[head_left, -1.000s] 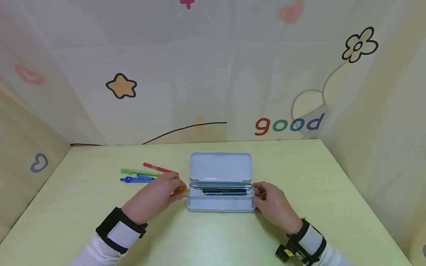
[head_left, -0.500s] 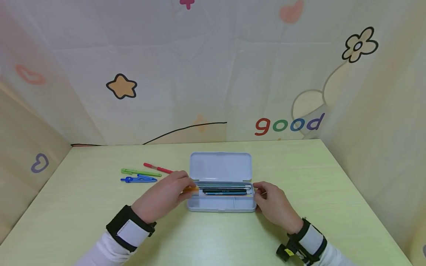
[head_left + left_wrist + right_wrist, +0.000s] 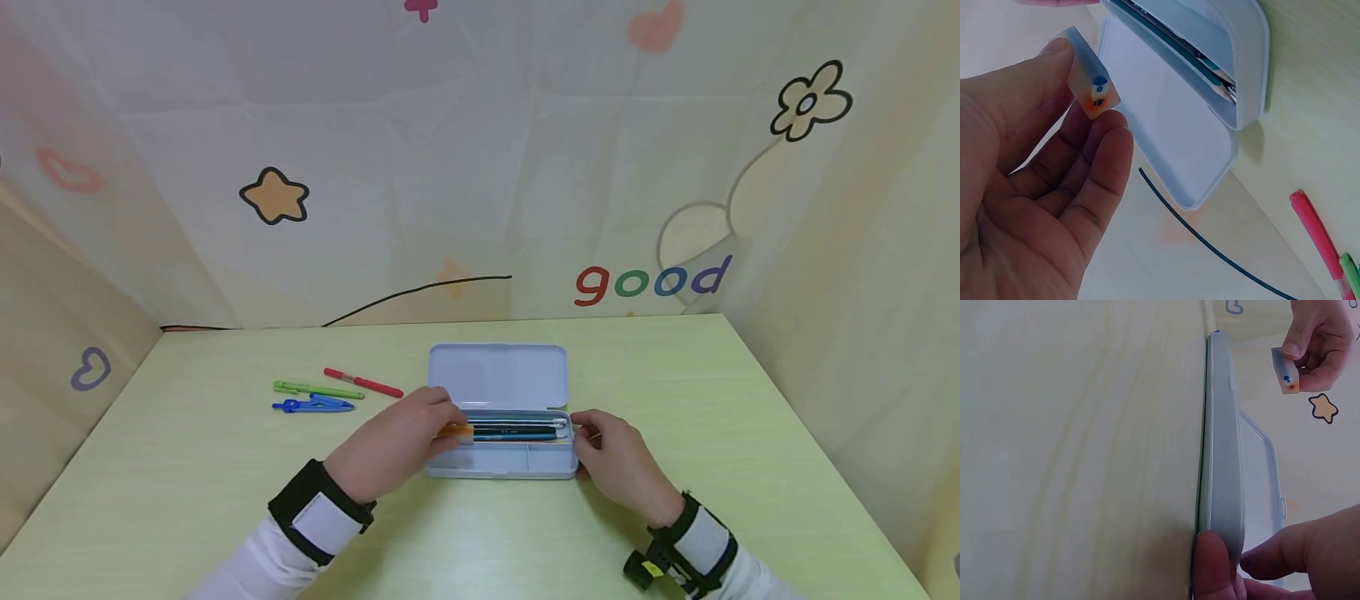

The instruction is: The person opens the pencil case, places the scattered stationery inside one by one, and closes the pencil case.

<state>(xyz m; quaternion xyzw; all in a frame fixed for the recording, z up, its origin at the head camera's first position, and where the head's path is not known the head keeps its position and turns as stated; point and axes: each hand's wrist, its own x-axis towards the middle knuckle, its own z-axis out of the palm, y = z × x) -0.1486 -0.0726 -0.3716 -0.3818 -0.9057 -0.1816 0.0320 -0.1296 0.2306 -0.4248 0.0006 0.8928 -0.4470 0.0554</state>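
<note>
An open white pencil case lies on the table with its lid folded back. Several pencils lie lengthwise in its back compartment; a short divider splits the front one. My left hand pinches a small eraser, printed in blue and orange, between thumb and fingertips. It hovers above the left part of the case, hiding the pencils' left ends. With thumb and fingers, my right hand grips the right end of the case. The right wrist view shows the eraser raised apart from the case.
Left of the case lie a red pen, a green pen and a blue drawing compass. A printed curtain hangs behind the table and along its sides.
My left hand has carried the eraser rightward, from beside the case's left end to above its inside. My right hand stays at the right end.
</note>
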